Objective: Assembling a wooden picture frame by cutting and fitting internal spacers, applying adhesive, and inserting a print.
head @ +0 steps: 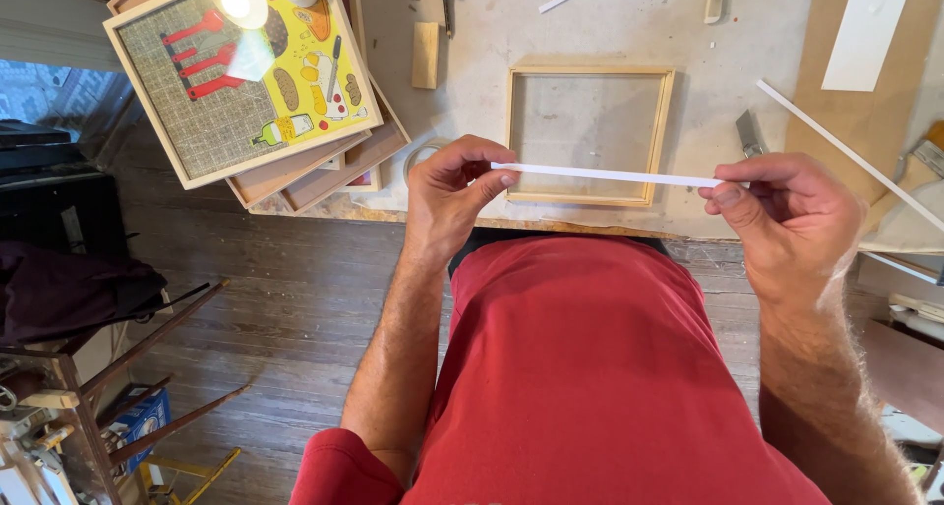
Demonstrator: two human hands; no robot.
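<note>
White strip [605, 175] pinched between both hands, wooden frame [588, 136] behind, framed pictures [246, 72] left

The person wears a red shirt [580, 367] with short sleeves; the left sleeve's hem [339, 466] shows at the lower edge. A dark waistband [551, 236] peeks out above the shirt. Both forearms are bare and hairy. The left hand [447, 200] and right hand [792, 220] wear no gloves, rings or watch.

workbench [629, 23] | wooden frame [590, 72] | framed pictures [241, 72] | wood block [425, 55]
</note>
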